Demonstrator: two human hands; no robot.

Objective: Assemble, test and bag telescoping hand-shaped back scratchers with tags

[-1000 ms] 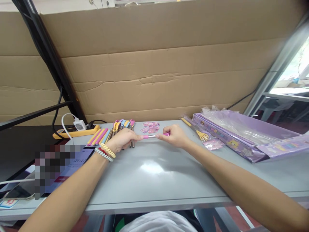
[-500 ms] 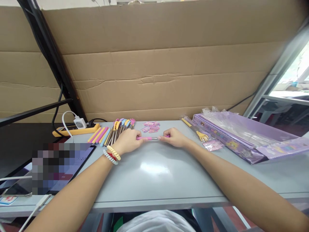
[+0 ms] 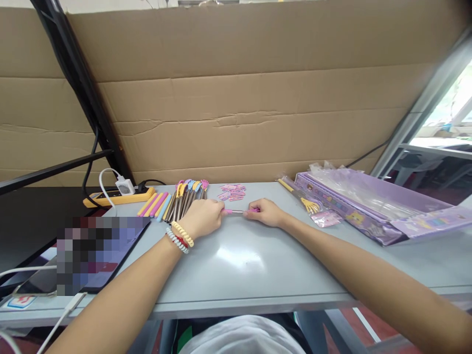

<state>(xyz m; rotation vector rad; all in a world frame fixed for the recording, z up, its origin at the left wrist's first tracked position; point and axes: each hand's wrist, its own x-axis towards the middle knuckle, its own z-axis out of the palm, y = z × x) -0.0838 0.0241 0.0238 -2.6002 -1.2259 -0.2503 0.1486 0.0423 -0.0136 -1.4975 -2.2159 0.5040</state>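
Above the table, my left hand [image 3: 207,217] is closed around the pink handle of a back scratcher [image 3: 238,212]. My right hand [image 3: 266,213] grips its other end, where a bit of the pink head shows beside the fingers. A short metal rod spans the gap between the hands. Left of my left hand lie several back scratchers [image 3: 183,199] with metal rods and hand-shaped heads in pink, yellow and blue. Several loose coloured handles [image 3: 154,204] rest beside them. Small pink printed cards [image 3: 233,191] are scattered just behind my hands.
A bagged yellow back scratcher [image 3: 300,195] and a pink card packet [image 3: 326,218] lie at right, beside a purple box [image 3: 391,228] holding clear plastic bags. On the left are a yellow power strip [image 3: 121,197], white cables and a tablet [image 3: 127,253]. Cardboard [image 3: 236,98] stands behind.
My left hand has shifted slightly right and its grip has turned over the handle, covering more of it. My right hand has barely moved, its fingers curled further. The view has moved a little.
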